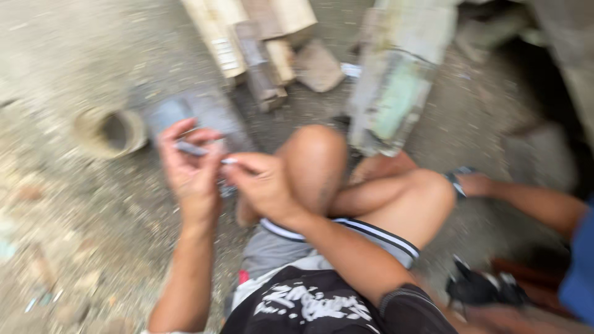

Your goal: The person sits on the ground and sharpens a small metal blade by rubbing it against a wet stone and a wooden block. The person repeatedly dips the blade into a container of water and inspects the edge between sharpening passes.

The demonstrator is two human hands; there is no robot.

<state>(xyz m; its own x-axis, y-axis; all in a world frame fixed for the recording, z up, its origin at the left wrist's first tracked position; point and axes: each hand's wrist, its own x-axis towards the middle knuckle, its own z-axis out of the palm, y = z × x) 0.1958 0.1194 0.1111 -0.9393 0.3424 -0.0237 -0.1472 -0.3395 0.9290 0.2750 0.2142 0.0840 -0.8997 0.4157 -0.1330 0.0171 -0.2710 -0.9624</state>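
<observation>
The picture is blurred by motion. My left hand (189,167) is raised palm toward me, with a small grey strip-like object (190,148) pinched between thumb and fingers. My right hand (260,182) meets it from the right, its fingertips closed on a small pale piece (229,161) at the strip's end. What the pieces are I cannot tell. Both hands hover in front of my bent knees (315,161), above gritty ground.
A short pipe section (111,131) lies on the ground to the left. Wooden offcuts (260,49) and a pale greenish slab (393,93) lie ahead. Another person's arm (532,201) reaches in from the right, near a dark tool (482,287).
</observation>
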